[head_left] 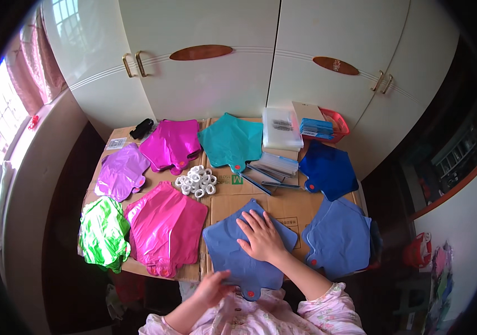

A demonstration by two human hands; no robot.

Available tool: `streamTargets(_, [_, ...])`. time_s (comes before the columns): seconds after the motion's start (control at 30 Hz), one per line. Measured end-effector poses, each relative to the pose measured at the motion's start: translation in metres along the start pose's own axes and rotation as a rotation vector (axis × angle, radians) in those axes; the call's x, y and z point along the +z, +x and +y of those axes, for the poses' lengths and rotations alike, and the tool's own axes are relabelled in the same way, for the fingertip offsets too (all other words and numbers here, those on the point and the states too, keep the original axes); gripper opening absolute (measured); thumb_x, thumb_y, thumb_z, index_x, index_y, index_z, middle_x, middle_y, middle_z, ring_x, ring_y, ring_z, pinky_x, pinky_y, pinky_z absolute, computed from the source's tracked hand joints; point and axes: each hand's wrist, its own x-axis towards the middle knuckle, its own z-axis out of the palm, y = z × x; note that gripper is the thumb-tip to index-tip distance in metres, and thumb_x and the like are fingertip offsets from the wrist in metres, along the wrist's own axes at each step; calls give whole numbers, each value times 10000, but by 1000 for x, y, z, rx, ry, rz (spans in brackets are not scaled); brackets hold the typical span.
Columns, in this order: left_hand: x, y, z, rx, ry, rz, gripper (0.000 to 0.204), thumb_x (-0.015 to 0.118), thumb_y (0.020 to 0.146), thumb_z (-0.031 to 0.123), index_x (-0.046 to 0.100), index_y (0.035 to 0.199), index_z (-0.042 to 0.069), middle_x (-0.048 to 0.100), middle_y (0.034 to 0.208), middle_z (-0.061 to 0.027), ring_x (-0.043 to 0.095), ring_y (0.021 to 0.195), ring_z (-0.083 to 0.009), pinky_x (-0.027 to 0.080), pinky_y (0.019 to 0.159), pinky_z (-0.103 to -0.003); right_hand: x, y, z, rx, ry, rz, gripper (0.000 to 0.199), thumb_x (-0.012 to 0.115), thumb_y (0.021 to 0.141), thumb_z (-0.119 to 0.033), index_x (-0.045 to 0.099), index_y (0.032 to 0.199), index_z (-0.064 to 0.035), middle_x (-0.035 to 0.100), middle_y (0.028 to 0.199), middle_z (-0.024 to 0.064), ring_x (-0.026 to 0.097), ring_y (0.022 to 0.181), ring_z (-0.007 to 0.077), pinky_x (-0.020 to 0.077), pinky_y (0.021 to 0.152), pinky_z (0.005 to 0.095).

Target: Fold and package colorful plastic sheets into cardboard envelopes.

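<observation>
Floral sleeves [330, 312] lay nearest; the left hand [211, 289] curled by the lower edge of a slate-blue tabbed sheet [230, 245], pinching or not I couldn't tell; the right hand [262, 239], spread, pressed it on cardboard [226, 204], presumably for steadiness; white rings [195, 180] sat heaped within reach; a teal sheet [230, 139] lay farther, perhaps sorted by colour.

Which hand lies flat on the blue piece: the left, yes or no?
No, the right hand lies spread on the blue piece; the left hand is at its lower left edge.

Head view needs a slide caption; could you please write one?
Right hand flat on a blue sheet, left hand near its edge, white rings beyond.
</observation>
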Motion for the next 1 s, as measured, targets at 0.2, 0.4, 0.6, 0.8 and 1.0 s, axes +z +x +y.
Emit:
streamTargets(0.2, [8, 36, 40, 486, 477, 100, 280, 578, 878, 122, 532, 1112, -26, 648, 994, -148, 658, 849, -262, 541, 747, -357, -5, 4, -4, -68, 44, -2, 452, 563, 877, -334, 517, 1289, -154, 475, 1355, 54, 390, 1287, 268, 246, 1092, 491])
streamTargets(0.4, [23, 42, 64, 770, 1582, 523, 302, 646, 810, 261, 562, 886, -19, 625, 677, -226, 644, 653, -383, 529, 596, -430, -2, 2, 1, -73, 38, -42, 391, 553, 884, -325, 563, 1261, -226, 481, 1355, 45, 391, 1287, 251, 258, 1090, 483])
streamTargets(0.6, [19, 39, 60, 793, 1638, 616, 311, 639, 810, 292, 552, 811, -6, 615, 641, -222, 630, 614, -395, 510, 568, -464, -12, 4, -5, -60, 61, -106, 478, 549, 861, -456, 530, 1304, -278, 420, 1413, 53, 341, 1330, 264, 206, 1112, 498])
streamTargets(0.8, [35, 26, 52, 763, 1655, 427, 235, 609, 805, 242, 565, 824, 12, 618, 690, -171, 631, 646, -380, 512, 589, -472, -10, 3, -2, -59, 37, -164, 534, 546, 845, -491, 493, 1334, -284, 364, 1453, 51, 306, 1354, 272, 170, 1121, 515])
streamTargets(1.0, [46, 31, 38, 951, 1691, 274, 160, 599, 710, 145, 574, 752, -8, 580, 878, -205, 598, 851, -372, 484, 704, -461, -13, 5, 0, -78, 10, -234, 553, 553, 837, -447, 480, 1340, -228, 327, 1473, 48, 274, 1365, 282, 174, 1116, 528])
